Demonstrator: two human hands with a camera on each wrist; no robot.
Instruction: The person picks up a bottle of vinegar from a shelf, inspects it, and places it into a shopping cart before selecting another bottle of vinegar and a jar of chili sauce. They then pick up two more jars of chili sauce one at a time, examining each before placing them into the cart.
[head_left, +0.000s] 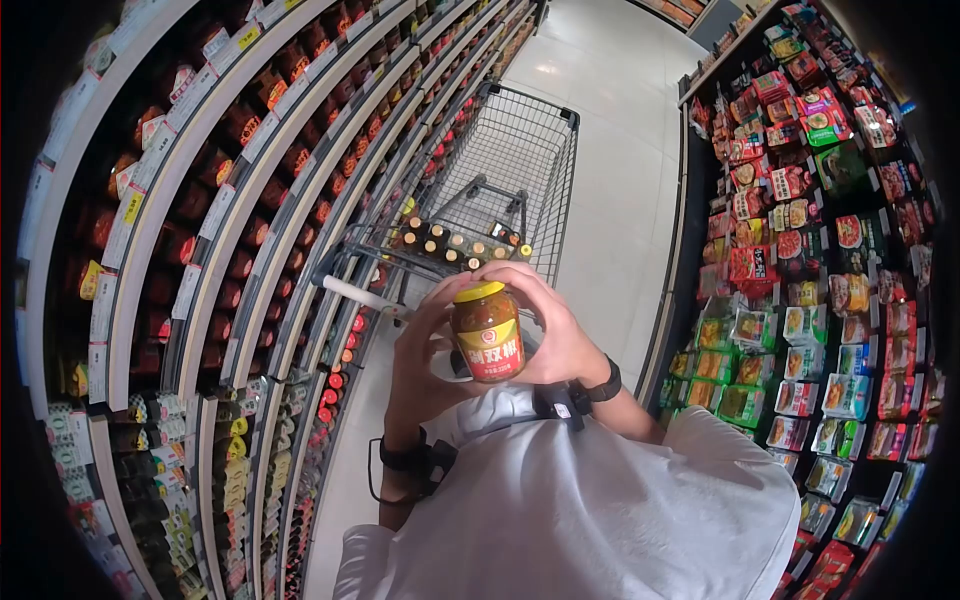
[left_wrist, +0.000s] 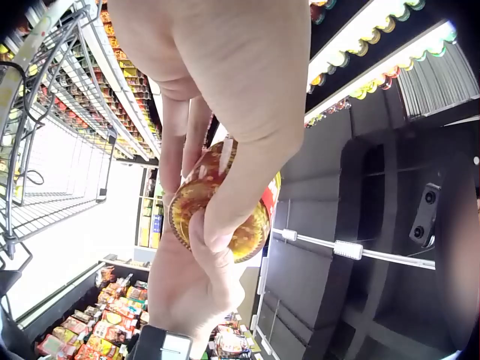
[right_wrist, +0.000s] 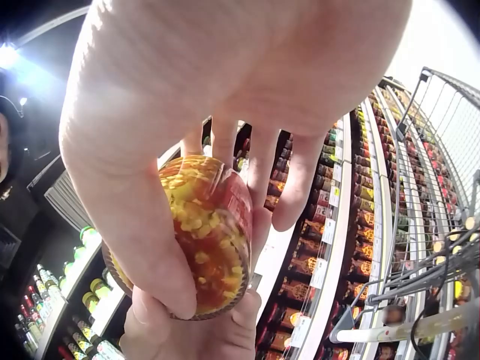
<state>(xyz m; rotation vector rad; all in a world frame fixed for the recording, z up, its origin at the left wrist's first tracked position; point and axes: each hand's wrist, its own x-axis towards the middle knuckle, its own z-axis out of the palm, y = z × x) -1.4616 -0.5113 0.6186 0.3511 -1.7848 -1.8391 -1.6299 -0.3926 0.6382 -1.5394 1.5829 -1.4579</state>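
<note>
We grip the yellow-lidded chilli jar [head_left: 487, 325] with our left hand [head_left: 422, 350] and right hand [head_left: 557, 335], its label [head_left: 493, 352] towards us, near the wire shopping cart [head_left: 553, 200]

Yellow-lidded glass jar [head_left: 486, 335] between left hand [head_left: 420, 345] and right hand [head_left: 560, 332]; grey wire-mesh shopping cart [head_left: 558, 200] ahead of it, dark capped bottles [head_left: 455, 243] inside at the handle end. Long pale-edged shelving [head_left: 186, 300] to the left, beside the cart; dark display rack [head_left: 694, 180] to the right, pale tiled floor [head_left: 620, 200] between cart and rack.
</note>
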